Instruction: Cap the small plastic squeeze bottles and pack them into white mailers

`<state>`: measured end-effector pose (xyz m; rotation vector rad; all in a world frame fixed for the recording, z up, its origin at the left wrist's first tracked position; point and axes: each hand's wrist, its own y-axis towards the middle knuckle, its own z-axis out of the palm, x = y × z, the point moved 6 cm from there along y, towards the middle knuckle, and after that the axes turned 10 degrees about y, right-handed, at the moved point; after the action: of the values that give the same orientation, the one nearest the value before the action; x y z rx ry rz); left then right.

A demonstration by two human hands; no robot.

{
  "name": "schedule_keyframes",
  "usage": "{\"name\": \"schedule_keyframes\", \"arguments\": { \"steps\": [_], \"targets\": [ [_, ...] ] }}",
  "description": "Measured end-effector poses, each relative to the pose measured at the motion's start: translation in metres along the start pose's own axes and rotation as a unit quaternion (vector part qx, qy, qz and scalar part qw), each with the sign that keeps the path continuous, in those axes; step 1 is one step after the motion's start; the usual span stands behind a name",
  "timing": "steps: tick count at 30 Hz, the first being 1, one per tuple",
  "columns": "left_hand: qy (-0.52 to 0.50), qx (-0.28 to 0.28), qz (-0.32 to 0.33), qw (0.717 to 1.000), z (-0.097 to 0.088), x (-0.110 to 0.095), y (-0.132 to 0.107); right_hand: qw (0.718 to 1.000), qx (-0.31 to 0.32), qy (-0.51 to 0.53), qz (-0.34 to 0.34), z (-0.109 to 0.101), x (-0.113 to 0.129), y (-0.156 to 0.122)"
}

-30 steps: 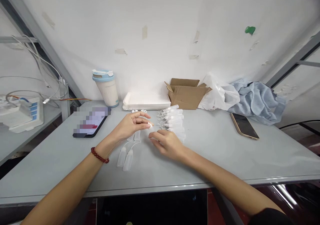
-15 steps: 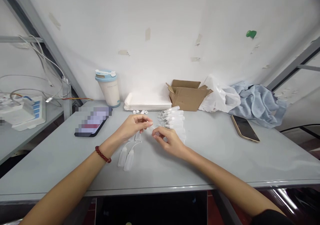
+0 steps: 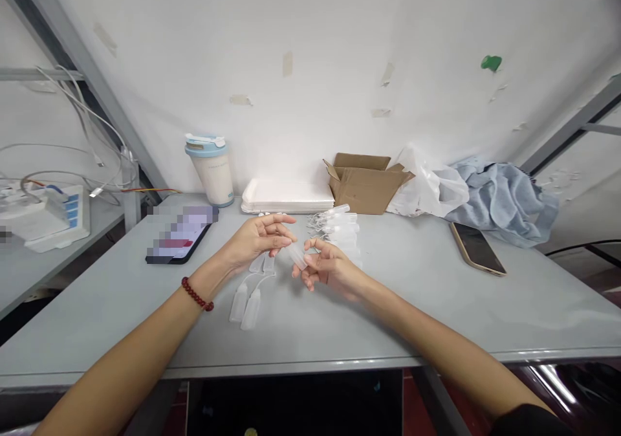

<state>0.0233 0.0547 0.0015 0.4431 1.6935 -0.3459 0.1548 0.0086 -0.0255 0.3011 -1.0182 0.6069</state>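
Between my two hands is a small translucent plastic squeeze bottle (image 3: pixel 297 255), tilted. My right hand (image 3: pixel 330 268) grips its body between thumb and fingers. The thumb and fingertips of my left hand (image 3: pixel 264 237) are closed at the bottle's upper end; the tip there is hidden. Below my left hand lie squeeze bottles with thin curved white tubes (image 3: pixel 251 310), and more are partly covered by that hand. Beyond my right hand is a row of several similar bottles (image 3: pixel 345 229), their thin tips pointing left. Small white caps (image 3: pixel 263 214) show just behind my left fingers.
A phone with a lit screen (image 3: pixel 187 235) and a lidded cup (image 3: pixel 212 171) stand left. Along the wall are a stack of white envelopes (image 3: pixel 288 196), an open cardboard box (image 3: pixel 369 190), a white plastic bag (image 3: pixel 427 187) and blue cloth (image 3: pixel 504 196). Another phone (image 3: pixel 478 248) lies right.
My right hand has turned and its fingers have spread, so the bottle between my hands now shows. My left fingers have straightened a little.
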Motion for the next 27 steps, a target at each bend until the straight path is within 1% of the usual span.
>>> {"name": "schedule_keyframes", "arguments": {
  "steps": [2, 4, 5, 7, 8, 9, 10, 11, 13, 14, 15, 16, 18, 21, 23, 25, 27],
  "targets": [
    [-0.007, 0.003, -0.001, 1.0, 0.001, -0.001, -0.001, 0.999, 0.002, 0.03, 0.013, 0.001, 0.001, -0.001],
    [-0.01, -0.001, 0.002, 1.0, 0.002, -0.005, -0.002, 1.0, -0.004, 0.018, 0.005, 0.001, 0.003, 0.0],
    [-0.016, -0.015, 0.01, 1.0, 0.001, -0.008, -0.003, 1.0, -0.012, -0.004, -0.003, 0.0, 0.003, 0.0],
    [-0.024, -0.075, 0.035, 0.996, -0.005, -0.014, -0.005, 0.994, -0.054, -0.09, -0.041, -0.007, 0.007, 0.001],
    [-0.015, -0.116, 0.043, 0.992, -0.009, -0.017, -0.006, 0.981, -0.085, -0.159, -0.073, -0.012, 0.01, 0.001],
    [0.008, -0.151, 0.043, 0.988, -0.013, -0.019, -0.008, 0.956, -0.117, -0.244, -0.111, -0.016, 0.013, 0.0],
    [0.043, -0.171, 0.036, 0.984, -0.014, -0.019, -0.008, 0.919, -0.144, -0.335, -0.153, -0.018, 0.017, -0.002],
    [0.084, -0.169, 0.023, 0.982, -0.013, -0.018, -0.008, 0.87, -0.163, -0.422, -0.197, -0.018, 0.021, -0.004],
    [0.158, -0.12, -0.004, 0.98, -0.005, -0.015, -0.006, 0.768, -0.173, -0.556, -0.267, -0.014, 0.023, -0.008],
    [0.182, -0.089, -0.014, 0.979, 0.0, -0.012, -0.005, 0.725, -0.17, -0.599, -0.294, -0.012, 0.023, -0.009],
    [0.196, -0.067, -0.021, 0.978, 0.004, -0.01, -0.005, 0.69, -0.166, -0.63, -0.317, -0.009, 0.023, -0.01],
    [0.204, -0.056, -0.027, 0.977, 0.007, -0.008, -0.005, 0.662, -0.162, -0.651, -0.336, -0.007, 0.023, -0.012],
    [0.208, -0.052, -0.036, 0.976, 0.01, -0.006, -0.006, 0.623, -0.157, -0.671, -0.369, -0.003, 0.026, -0.014],
    [0.195, -0.04, -0.043, 0.979, 0.012, -0.003, -0.007, 0.589, -0.156, -0.681, -0.407, 0.002, 0.031, -0.018],
    [0.19, -0.032, -0.033, 0.981, 0.013, -0.004, -0.007, 0.579, -0.155, -0.68, -0.421, 0.005, 0.033, -0.019],
    [0.196, -0.028, -0.008, 0.98, 0.013, -0.008, -0.007, 0.584, -0.149, -0.674, -0.427, 0.005, 0.034, -0.02],
    [0.211, -0.018, 0.022, 0.977, 0.014, -0.013, -0.008, 0.598, -0.141, -0.665, -0.425, 0.005, 0.035, -0.02]
  ]
}}
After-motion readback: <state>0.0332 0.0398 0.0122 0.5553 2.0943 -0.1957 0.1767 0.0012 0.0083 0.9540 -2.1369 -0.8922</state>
